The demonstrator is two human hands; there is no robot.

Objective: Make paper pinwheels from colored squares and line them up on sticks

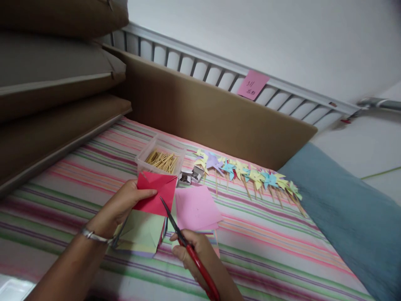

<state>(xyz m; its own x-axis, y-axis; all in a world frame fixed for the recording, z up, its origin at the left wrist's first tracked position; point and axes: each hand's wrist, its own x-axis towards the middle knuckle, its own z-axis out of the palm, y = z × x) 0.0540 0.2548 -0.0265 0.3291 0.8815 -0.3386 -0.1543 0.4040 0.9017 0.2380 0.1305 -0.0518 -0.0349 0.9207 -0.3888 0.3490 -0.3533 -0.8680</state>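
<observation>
My left hand (120, 205) pinches a folded red paper square (155, 192) by its left edge and holds it up over the striped cloth. My right hand (197, 251) grips red-handled scissors (184, 242), whose dark blades point up-left and touch the red paper's lower edge. Under the red paper lie a stack of pale green and mixed coloured sheets (142, 234) and a pink sheet (196, 208) on another stack. A metal bracelet (94, 236) sits on my left wrist.
A clear plastic tub of wooden sticks (161, 159) stands behind the red paper. Beside it is a small box of pins (185, 177). A row of finished paper pinwheels on sticks (250, 173) runs to the right. A cardboard sheet (213, 113) leans behind; brown cushions (53, 75) are stacked left; blue fabric (351, 217) lies right.
</observation>
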